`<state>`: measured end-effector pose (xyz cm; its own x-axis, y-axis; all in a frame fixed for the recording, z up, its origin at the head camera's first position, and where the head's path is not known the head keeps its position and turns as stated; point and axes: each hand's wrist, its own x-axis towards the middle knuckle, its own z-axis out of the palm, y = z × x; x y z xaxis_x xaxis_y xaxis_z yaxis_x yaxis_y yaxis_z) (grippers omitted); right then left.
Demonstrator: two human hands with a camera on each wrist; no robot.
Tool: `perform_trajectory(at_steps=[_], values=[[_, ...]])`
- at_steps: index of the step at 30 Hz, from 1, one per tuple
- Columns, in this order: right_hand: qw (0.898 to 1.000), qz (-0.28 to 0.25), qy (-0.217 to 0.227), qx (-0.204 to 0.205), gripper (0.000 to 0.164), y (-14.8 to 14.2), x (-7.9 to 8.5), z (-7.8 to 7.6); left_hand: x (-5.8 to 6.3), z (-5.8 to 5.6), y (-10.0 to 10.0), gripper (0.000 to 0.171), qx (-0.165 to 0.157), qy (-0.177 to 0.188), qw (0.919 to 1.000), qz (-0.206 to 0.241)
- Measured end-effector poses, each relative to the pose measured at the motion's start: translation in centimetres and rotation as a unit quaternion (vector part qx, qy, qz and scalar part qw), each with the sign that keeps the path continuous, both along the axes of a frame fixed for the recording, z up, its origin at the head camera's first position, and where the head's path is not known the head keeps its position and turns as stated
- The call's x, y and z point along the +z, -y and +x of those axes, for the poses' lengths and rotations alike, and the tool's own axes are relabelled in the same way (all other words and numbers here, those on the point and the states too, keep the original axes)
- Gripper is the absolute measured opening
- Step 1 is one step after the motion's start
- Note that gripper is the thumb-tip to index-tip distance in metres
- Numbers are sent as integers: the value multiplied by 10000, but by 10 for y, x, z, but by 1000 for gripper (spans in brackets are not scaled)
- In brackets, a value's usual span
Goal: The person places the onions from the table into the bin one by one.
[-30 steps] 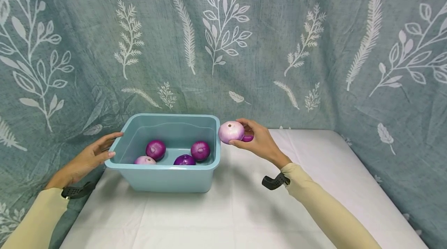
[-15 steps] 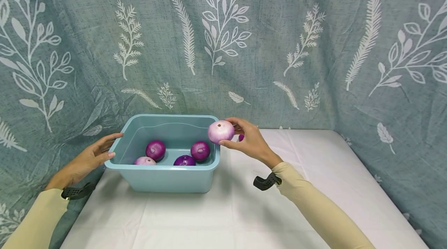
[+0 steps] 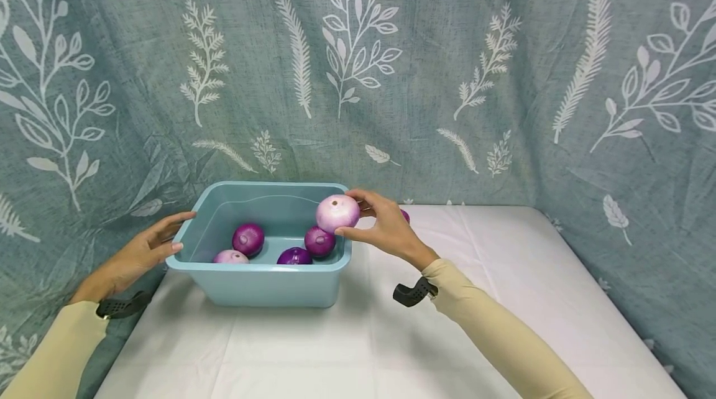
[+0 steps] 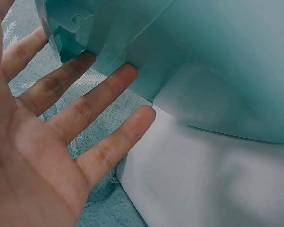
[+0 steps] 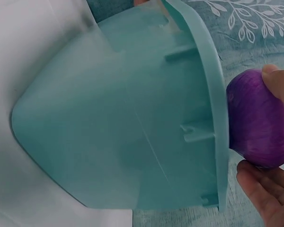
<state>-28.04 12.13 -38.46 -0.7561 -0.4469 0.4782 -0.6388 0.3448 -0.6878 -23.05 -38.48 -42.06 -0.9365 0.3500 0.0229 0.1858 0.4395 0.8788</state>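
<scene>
My right hand [image 3: 386, 225] grips a pale pink-purple onion [image 3: 338, 214] between thumb and fingers, over the right rim of a light blue plastic bin [image 3: 263, 287]. In the right wrist view the held onion [image 5: 258, 120] looks deep purple and overlaps the rim line. My left hand [image 3: 131, 256] touches the bin's left side, its fingers spread and nearly straight against the outer wall in the left wrist view. Several red onions lie inside the bin, among them a purple one [image 3: 248, 239] at the left and another [image 3: 320, 242] just below the held onion.
A further purple onion [image 3: 405, 216] shows partly behind my right hand, on the white-covered table [image 3: 447, 324]. A grey-green leaf-patterned cloth [image 3: 403, 76] hangs behind and at both sides. The bin's front wall hides the lower parts of some onions.
My right hand has carried the pale onion left, from just outside the bin's right rim to over the bin's inside edge. The left hand and bin have stayed in place.
</scene>
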Motion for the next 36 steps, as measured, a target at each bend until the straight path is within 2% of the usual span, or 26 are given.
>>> perform_trajectory(at_steps=[6,14,17,19,22,25,27,32,36], values=[[9995,187,38,243,73,11,-3,5,0,0,1,67,-22,49,10000,35],[9947,963,-246,246,79,11,-2,12,-6,-5,-6,66,-93,71,9998,174],[9924,1151,-351,251,80,12,-3,14,-4,-4,-7,66,-153,73,9998,128],[9922,1143,-388,321,78,13,-3,15,-1,-1,-6,67,-153,72,9998,83],[9947,856,-390,416,69,10,-5,13,3,1,-3,67,-115,73,9999,19],[9977,476,-402,278,59,1,-9,7,4,0,-1,67,-108,63,9999,-77],[9983,364,-443,30,53,-8,-13,1,3,-1,-2,67,-132,33,9998,-128],[9968,448,-335,-568,51,-32,-24,-20,1,0,-1,66,-106,-38,9998,-153],[9947,545,-2,-868,54,-50,-37,-36,0,2,1,66,-81,-17,9999,-126]])
